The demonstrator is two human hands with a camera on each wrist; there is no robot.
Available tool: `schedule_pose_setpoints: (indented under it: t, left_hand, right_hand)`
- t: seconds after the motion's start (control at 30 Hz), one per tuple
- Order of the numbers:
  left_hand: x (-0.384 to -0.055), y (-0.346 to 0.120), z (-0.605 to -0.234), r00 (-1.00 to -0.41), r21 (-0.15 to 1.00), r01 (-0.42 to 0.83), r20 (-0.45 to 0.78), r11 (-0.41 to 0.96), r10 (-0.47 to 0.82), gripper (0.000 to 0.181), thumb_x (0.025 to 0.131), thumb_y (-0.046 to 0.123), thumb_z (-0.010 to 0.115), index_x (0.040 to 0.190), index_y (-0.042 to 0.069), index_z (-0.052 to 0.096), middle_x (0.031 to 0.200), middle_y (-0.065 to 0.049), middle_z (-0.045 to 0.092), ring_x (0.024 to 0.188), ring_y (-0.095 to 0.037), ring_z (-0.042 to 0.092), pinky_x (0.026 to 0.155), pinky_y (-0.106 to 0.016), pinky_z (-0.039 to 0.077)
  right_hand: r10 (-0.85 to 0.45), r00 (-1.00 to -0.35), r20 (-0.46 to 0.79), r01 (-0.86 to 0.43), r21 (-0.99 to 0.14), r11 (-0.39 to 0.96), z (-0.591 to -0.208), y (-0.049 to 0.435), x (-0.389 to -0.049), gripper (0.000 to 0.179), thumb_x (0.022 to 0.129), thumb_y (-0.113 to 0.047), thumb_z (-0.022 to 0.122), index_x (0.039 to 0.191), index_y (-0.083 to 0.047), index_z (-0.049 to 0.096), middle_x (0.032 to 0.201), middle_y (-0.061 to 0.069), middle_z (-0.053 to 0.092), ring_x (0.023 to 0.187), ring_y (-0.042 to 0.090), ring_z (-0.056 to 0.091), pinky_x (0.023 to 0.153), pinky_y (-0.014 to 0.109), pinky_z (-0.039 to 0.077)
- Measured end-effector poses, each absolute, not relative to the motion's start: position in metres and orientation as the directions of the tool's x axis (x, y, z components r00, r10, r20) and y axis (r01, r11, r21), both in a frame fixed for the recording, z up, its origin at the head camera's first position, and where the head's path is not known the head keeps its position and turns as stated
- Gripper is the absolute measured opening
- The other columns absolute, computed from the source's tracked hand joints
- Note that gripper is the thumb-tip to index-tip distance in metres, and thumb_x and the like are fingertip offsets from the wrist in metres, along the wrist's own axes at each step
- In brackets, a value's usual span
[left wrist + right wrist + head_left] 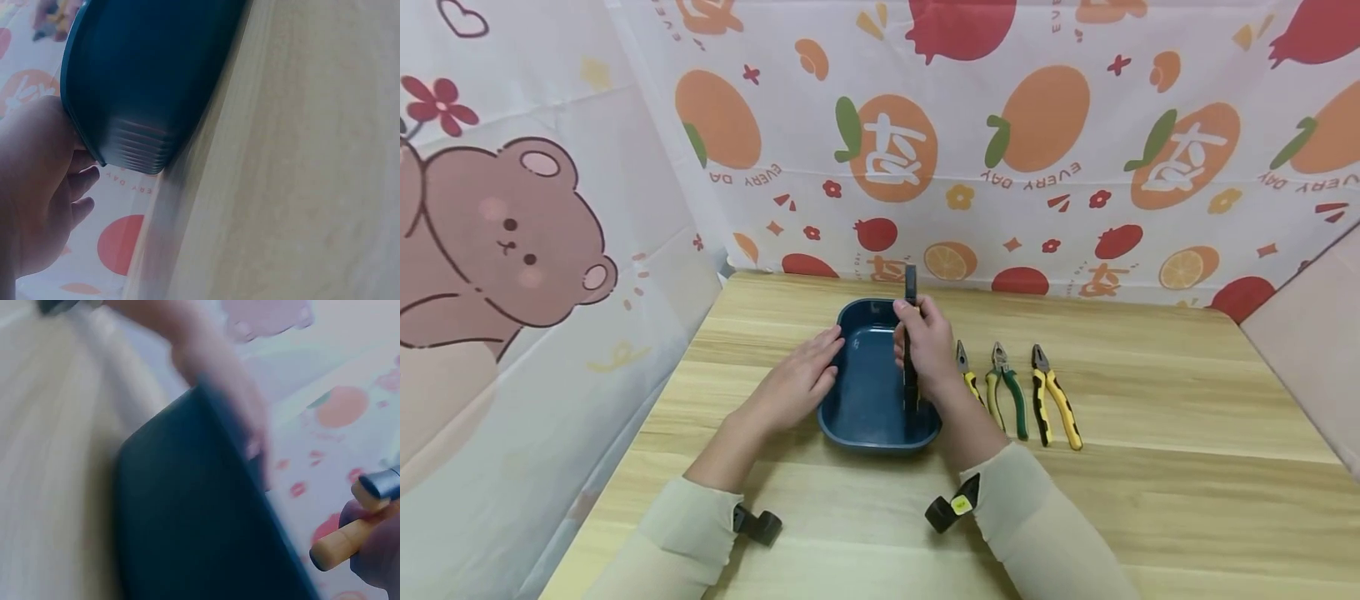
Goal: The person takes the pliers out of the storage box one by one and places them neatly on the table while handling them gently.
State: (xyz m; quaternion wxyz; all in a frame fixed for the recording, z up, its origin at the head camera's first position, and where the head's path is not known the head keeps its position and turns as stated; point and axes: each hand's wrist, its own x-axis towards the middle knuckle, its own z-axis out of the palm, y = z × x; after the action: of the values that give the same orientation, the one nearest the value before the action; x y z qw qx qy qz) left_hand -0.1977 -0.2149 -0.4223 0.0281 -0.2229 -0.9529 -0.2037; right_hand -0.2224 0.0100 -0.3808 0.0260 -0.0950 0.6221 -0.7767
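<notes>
A dark blue tray (867,379) stands on the wooden table. My left hand (799,377) touches its left rim with nearly straight fingers. In the left wrist view that hand (37,181) is at the tray's edge, thumb side hidden. My right hand (931,346) grips a pair of pliers (911,367) with dark and yellow handles, over the tray's right side. From the right wrist, the yellow handles with black ends (340,547) stick out of the fist, above the tray wall (181,506).
To the right of the tray lie three more pliers: a yellow-and-black pair (964,358) partly behind my right forearm, a green-handled pair (1015,400), and another yellow-and-black pair (1052,396). A fruit-print cloth (1037,217) hangs behind the table (1187,492).
</notes>
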Motion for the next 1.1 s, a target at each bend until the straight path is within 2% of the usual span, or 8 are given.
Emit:
schedule_pose_setpoints:
  t: [0.1,0.3,0.4,0.53,0.67,0.77,0.87,1.1]
  left_hand:
    - [-0.198,-0.214,-0.421,-0.898,0.375,0.438,0.139,0.817,0.417,0.053,0.103,0.027,0.045,0.151,0.005,0.037,0.163,-0.006,0.025,0.151,-0.024,0.023,0.121,-0.048,0.025]
    - [-0.199,-0.215,-0.420,-0.898,0.374,0.437,0.140,0.818,0.416,0.053,0.103,0.025,0.046,0.151,0.004,0.037,0.163,-0.006,0.025,0.151,-0.025,0.023,0.121,-0.049,0.025]
    - [-0.200,-0.215,-0.420,-0.896,0.372,0.442,0.145,0.816,0.420,0.053,0.103,0.024,0.046,0.151,0.004,0.037,0.163,-0.006,0.025,0.151,-0.025,0.023,0.121,-0.049,0.025]
    - [-0.201,-0.215,-0.419,-0.895,0.366,0.443,0.137,0.818,0.424,0.053,0.103,0.025,0.045,0.151,0.004,0.036,0.163,-0.006,0.024,0.151,-0.025,0.022,0.121,-0.050,0.024]
    - [-0.201,-0.216,-0.418,-0.900,0.363,0.434,0.128,0.825,0.417,0.053,0.103,0.025,0.045,0.152,0.004,0.036,0.163,-0.006,0.024,0.151,-0.025,0.022,0.121,-0.049,0.024]
    - [-0.202,-0.214,-0.418,-0.898,0.365,0.437,0.128,0.822,0.420,0.053,0.103,0.025,0.045,0.151,0.004,0.037,0.163,-0.006,0.024,0.151,-0.025,0.022,0.121,-0.049,0.024]
    - [-0.202,-0.212,-0.418,-0.896,0.369,0.441,0.126,0.818,0.426,0.053,0.103,0.025,0.045,0.151,0.004,0.037,0.163,-0.006,0.024,0.151,-0.025,0.022,0.121,-0.049,0.024]
    - [-0.202,-0.212,-0.420,-0.904,0.375,0.424,0.118,0.824,0.411,0.054,0.103,0.025,0.046,0.152,0.005,0.036,0.163,-0.006,0.024,0.151,-0.026,0.022,0.121,-0.050,0.025]
  right_hand:
    - [-0.143,-0.984,0.102,-0.072,-0.977,-0.199,-0.365,0.026,-0.215,0.021,0.097,-0.032,0.059,0.111,-0.017,0.054,0.061,0.000,0.047,0.050,0.016,0.043,0.046,0.025,0.039]
    - [-0.135,-0.990,0.031,-0.037,-0.998,0.047,-0.356,0.073,-0.206,0.034,0.088,-0.011,0.064,0.121,-0.014,0.053,0.076,0.004,0.051,0.065,0.018,0.048,0.058,0.027,0.040]
    - [-0.133,-0.991,0.003,-0.024,-0.987,0.160,-0.362,0.101,-0.205,0.041,0.085,-0.008,0.062,0.125,-0.014,0.053,0.075,0.003,0.046,0.059,0.015,0.041,0.054,0.026,0.036]
    - [-0.113,-0.993,-0.015,-0.022,-0.948,0.316,-0.373,0.139,-0.209,0.044,0.086,-0.010,0.062,0.129,-0.012,0.054,0.073,0.004,0.046,0.053,0.012,0.039,0.048,0.025,0.039]
    - [-0.056,-0.998,-0.028,-0.005,-0.858,0.514,-0.381,0.172,-0.214,0.048,0.087,-0.016,0.062,0.133,-0.009,0.051,0.090,0.013,0.055,0.065,0.019,0.052,0.053,0.027,0.050]
    - [0.005,-0.999,-0.045,0.038,-0.771,0.636,-0.383,0.195,-0.216,0.054,0.088,-0.023,0.060,0.139,-0.009,0.047,0.103,0.019,0.056,0.075,0.026,0.055,0.056,0.030,0.053]
    - [0.046,-0.997,-0.058,0.073,-0.699,0.712,-0.386,0.216,-0.217,0.059,0.091,-0.030,0.059,0.143,-0.007,0.043,0.115,0.022,0.056,0.082,0.029,0.057,0.059,0.030,0.052]
    - [0.087,-0.994,-0.062,0.107,-0.581,0.807,-0.403,0.256,-0.222,0.060,0.091,-0.030,0.058,0.140,0.003,0.045,0.113,0.026,0.060,0.083,0.031,0.057,0.063,0.033,0.049]
